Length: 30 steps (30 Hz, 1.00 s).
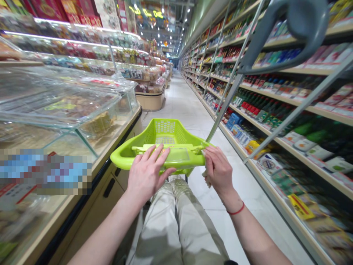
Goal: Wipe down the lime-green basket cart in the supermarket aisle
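Observation:
A lime-green plastic shopping cart (pixel 164 129) with a perforated basket stands in front of my legs. My left hand (pixel 146 169) lies over the middle of its handle (pixel 121 162), fingers stretched forward and thumb apart. At the handle's right end, my right hand (pixel 217 167) is closed around the green rim. Something whitish and crumpled (pixel 206 178), perhaps a tissue, pokes out beneath that hand; how it is held is hidden. A red string bracelet (pixel 236 209) circles my right wrist. No goods show in the visible part of the basket.
Clear food bins (pixel 68 99) on a counter (pixel 127 123) line the left side. Stocked shelves (pixel 264 92) run along the right. A grey loop handle (pixel 284 36) on a slanting metal pole rises at upper right. The tiled aisle (pixel 176 92) stretches ahead past a display stand (pixel 150 99).

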Motion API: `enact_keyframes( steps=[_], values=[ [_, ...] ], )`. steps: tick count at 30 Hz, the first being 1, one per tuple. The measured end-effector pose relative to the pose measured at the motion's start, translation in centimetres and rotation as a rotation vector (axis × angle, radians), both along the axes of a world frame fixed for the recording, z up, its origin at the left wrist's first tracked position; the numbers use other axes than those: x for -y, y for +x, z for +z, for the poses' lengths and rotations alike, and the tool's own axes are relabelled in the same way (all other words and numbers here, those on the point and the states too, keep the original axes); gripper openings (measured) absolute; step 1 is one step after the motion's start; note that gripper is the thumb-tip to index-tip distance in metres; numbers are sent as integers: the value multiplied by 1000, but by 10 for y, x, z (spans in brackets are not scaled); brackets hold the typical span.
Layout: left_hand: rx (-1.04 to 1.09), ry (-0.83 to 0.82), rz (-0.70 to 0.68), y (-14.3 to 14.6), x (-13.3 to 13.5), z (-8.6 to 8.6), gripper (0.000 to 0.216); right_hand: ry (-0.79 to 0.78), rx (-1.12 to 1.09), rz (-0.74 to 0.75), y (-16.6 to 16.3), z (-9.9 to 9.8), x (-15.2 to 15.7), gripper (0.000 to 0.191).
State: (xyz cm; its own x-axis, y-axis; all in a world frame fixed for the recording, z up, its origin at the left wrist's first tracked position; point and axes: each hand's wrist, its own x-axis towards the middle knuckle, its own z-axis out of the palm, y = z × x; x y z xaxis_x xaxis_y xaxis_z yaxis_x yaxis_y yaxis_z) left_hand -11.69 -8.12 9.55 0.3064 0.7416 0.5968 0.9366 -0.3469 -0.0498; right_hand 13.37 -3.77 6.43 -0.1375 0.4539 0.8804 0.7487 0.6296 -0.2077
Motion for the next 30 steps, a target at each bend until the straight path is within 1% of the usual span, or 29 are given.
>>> enact_keyframes(
  steps=[3,6,9,11,12,14,18,21,26,30],
  values=[
    [-6,7,-1,0,0,0,57,-119,-43,43,19,9,-12,29],
    [-2,6,-6,-1,0,0,57,-317,-39,99,36,23,-28,34],
    [11,1,-10,0,1,0,57,-546,-93,103,47,34,-40,38],
    [10,-2,-2,1,0,0,56,-623,-161,96,48,36,-43,39],
    [5,-1,4,1,0,0,55,-620,-189,86,47,35,-42,39],
    [-9,6,14,2,0,-1,55,-540,-237,41,40,29,-38,38],
    [-20,16,13,2,0,-2,55,-255,-296,-78,20,12,-23,39],
    [-17,15,13,2,1,-2,55,-94,-236,-118,2,4,-11,34],
    [-18,15,15,4,0,-1,56,-2,-56,-91,-35,0,7,25],
    [-13,2,15,6,0,-1,57,38,58,-81,-56,-3,16,32]
  ],
)
